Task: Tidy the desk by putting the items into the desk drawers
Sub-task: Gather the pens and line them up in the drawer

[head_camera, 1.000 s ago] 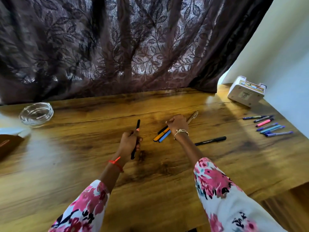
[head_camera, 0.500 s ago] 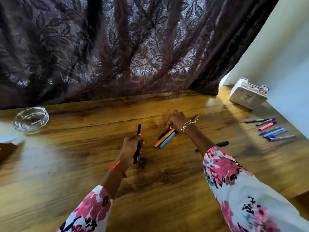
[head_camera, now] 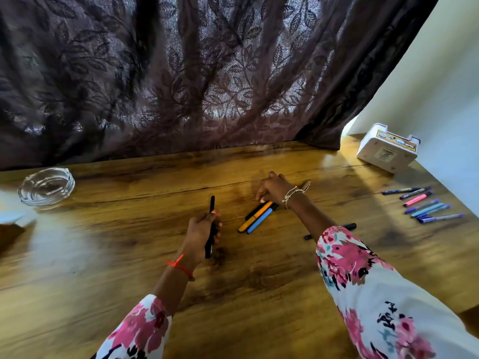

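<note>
Left hand (head_camera: pixel 204 229) grasps a black pen (head_camera: pixel 212 206) mid-desk (head_camera: pixel 129 255); right hand (head_camera: pixel 274 189) curls over the far end of the orange pen (head_camera: pixel 255 216), grasp unclear. Coloured markers (head_camera: pixel 425 204) lie near the desk's right edge.

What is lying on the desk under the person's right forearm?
A slim black pen lies on the brown wooden desk there. Only its two ends show, one on each side of the forearm; the pink floral sleeve covers its middle.
</note>
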Action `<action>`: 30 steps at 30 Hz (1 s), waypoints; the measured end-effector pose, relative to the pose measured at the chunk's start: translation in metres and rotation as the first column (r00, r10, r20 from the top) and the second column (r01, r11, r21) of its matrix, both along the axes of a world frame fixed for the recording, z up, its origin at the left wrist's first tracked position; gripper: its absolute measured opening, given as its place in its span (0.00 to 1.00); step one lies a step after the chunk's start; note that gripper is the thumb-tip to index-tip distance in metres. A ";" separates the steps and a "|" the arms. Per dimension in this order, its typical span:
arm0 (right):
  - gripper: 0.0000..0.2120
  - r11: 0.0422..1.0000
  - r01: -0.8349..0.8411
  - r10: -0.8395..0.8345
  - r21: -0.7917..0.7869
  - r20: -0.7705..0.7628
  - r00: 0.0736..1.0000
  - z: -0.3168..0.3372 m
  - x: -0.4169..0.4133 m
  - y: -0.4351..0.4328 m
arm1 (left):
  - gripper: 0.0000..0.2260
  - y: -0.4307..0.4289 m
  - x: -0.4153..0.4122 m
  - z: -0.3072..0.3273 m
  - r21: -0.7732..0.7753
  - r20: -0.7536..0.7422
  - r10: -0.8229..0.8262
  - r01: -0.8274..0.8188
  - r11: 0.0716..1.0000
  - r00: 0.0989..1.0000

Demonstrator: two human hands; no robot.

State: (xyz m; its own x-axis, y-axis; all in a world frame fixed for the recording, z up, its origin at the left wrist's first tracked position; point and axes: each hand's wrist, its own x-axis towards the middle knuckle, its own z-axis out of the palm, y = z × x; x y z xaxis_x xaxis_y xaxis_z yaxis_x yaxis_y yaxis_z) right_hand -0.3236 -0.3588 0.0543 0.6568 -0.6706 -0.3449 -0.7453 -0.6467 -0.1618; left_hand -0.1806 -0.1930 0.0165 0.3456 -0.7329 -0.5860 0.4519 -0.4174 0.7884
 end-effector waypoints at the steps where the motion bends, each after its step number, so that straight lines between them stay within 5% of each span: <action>1: 0.11 1.000 -0.002 0.002 0.004 0.000 1.000 0.000 0.001 -0.001 | 0.08 0.000 0.000 0.000 -0.003 0.001 0.000 0.000 1.000 1.000; 9: 0.21 0.976 -0.067 0.084 0.208 -0.074 0.994 0.014 -0.007 -0.009 | 0.08 -0.001 0.002 -0.001 0.006 0.000 0.014 -0.014 1.000 1.000; 14: 0.21 0.985 -0.164 0.171 0.058 -0.163 0.972 0.000 -0.006 -0.004 | 0.08 -0.001 -0.003 0.000 0.026 -0.001 0.003 -0.003 1.000 1.000; 25: 0.16 0.972 -0.218 0.231 0.091 -0.160 0.960 -0.008 0.005 0.007 | 0.10 0.000 -0.009 -0.001 0.031 -0.030 0.097 -0.096 0.995 0.995; 30: 0.21 0.966 -0.244 0.258 0.087 -0.209 0.943 -0.016 0.014 0.014 | 0.08 0.003 -0.012 -0.005 0.011 -0.057 0.208 -0.208 0.978 0.976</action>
